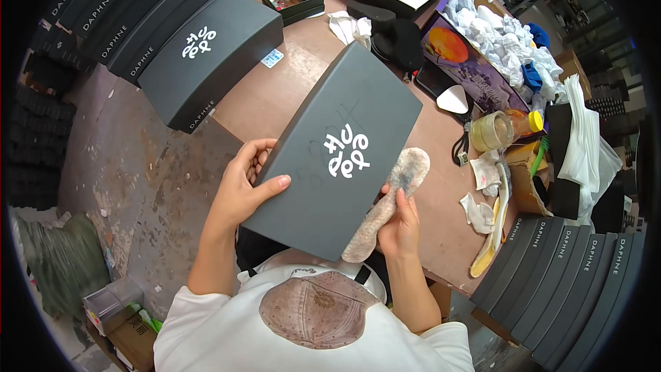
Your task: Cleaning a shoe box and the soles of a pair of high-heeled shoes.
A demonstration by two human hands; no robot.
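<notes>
A dark grey shoe box with a white printed mark on its lid is tilted in front of me, over the near edge of the table. My left hand grips its left side, thumb on the lid and fingers bent round the edge. In my right hand is a fuzzy beige shoe insole with a dark smudge near its far end. The insole lies along the right side of the box, and my thumb presses on it. The fingers behind it are partly hidden.
Another grey shoe box lies at the table's left, beside a row of similar boxes. More boxes stand at the lower right. On the table are a jar with yellowish liquid, crumpled cloths and a carton of white paper.
</notes>
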